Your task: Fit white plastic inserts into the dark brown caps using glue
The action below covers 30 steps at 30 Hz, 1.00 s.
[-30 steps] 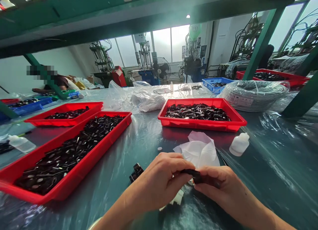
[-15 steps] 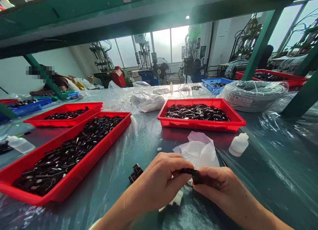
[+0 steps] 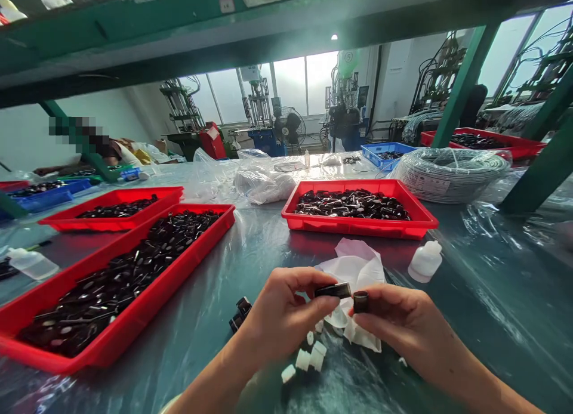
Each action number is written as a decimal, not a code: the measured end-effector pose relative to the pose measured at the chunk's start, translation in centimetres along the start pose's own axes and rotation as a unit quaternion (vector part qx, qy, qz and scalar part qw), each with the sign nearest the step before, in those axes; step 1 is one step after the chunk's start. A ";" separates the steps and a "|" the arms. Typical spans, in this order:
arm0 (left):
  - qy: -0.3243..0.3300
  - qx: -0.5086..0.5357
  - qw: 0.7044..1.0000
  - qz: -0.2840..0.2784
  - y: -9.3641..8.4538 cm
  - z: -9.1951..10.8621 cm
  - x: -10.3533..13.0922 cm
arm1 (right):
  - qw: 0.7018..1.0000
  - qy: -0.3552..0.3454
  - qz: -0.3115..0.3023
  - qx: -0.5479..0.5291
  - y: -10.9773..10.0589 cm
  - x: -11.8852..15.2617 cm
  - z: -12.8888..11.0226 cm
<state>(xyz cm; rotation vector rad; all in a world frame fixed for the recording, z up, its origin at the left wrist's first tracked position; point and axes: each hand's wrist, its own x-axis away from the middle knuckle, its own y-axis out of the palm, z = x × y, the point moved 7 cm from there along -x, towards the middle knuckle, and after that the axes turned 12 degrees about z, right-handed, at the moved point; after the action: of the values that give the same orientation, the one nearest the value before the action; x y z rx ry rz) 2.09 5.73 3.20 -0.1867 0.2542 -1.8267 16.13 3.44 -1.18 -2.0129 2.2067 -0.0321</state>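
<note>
Between the thumb and fingers of my left hand (image 3: 286, 303) is a longish black plastic part (image 3: 333, 290), its end facing right. My right hand (image 3: 400, 318) pinches a shorter black piece (image 3: 360, 302), like a small cap, with a narrow gap between the two. Beneath the hands lies crumpled white paper (image 3: 358, 271), partly hidden by them. Several small white blocks (image 3: 308, 357) are scattered on the table just below. A few black parts (image 3: 240, 314) sit beside my left wrist.
Red trays heaped with black parts stand at left (image 3: 129, 318), behind it (image 3: 165, 193) and ahead (image 3: 358, 227). A white squeeze bottle (image 3: 425, 260) is at right, near a wrapped cable coil (image 3: 452, 175). A green shelf beam (image 3: 179, 38) crosses overhead. Another person sits far left.
The two black pieces, together half a second ago, are now apart, one in each hand. My hands have lifted slightly, and more of the white blocks shows.
</note>
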 end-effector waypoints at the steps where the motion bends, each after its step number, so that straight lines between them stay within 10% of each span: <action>1: -0.021 0.035 0.999 0.006 0.0 -0.3 -0.1 | 1.000 -0.002 0.021 -0.007 -0.5 -0.3 -0.1; 11: -0.090 0.141 0.986 0.005 0.9 -2.2 -1.0 | 0.972 -0.030 0.173 0.158 -4.9 -2.8 0.8; 30: -0.124 0.142 0.981 0.035 2.6 -4.3 -1.3 | 0.991 0.086 0.076 -0.072 -2.3 -2.2 1.9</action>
<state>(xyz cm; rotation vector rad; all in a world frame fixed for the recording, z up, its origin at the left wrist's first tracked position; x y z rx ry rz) 3.71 6.69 -1.63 -0.1998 -0.1741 -1.7279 18.84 5.58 -2.61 -1.9734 2.5310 -0.0303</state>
